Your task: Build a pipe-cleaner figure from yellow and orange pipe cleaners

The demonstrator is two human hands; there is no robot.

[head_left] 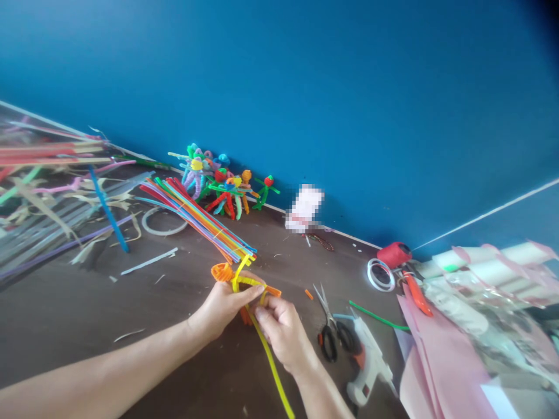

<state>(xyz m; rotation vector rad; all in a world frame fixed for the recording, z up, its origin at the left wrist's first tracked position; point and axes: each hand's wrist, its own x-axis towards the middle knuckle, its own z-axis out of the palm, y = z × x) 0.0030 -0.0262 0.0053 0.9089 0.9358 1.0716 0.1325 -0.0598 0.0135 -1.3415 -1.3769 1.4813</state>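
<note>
Left hand (223,305) pinches orange-and-yellow figure (248,281), likely steadying it; right hand (280,327) pinches yellow pipe cleaner (271,361), seemingly for tension; scissors (331,321) just beyond right hand, presumably for easy reach.

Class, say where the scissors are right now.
In the head view, the scissors lie low, right of centre, between the right hand and the glue gun.

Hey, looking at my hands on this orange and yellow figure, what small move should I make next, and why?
Probably wind the yellow stem once more around the orange figure with your right hand. Yellow already wraps part of the figure, a long unwound length trails past that hand, and your left hand holds the figure.
</note>
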